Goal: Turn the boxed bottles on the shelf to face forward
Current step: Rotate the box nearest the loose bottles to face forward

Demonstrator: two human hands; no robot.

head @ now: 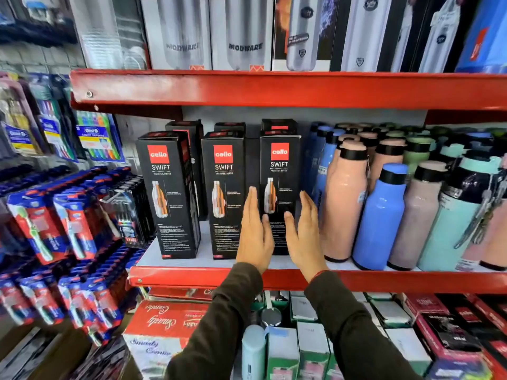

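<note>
Three black boxed bottles with red "cello SWIFT" labels stand on the middle red shelf [208,277], printed fronts toward me: a left box [168,193], a middle box [225,185] and a right box [282,171]. More black boxes stand behind them. My left hand [256,231] is flat along the right box's left edge. My right hand [304,231] is flat along its right edge. The fingers of both are straight and apart, and the thumbs lie on the box front. Neither hand closes around the box.
Loose pink bottles [345,204], blue bottles [381,215] and mint bottles crowd the shelf right of the boxes. Toothbrush packs [68,220] hang at the left. Boxed steel bottles [244,31] stand on the shelf above, more boxes [167,322] below.
</note>
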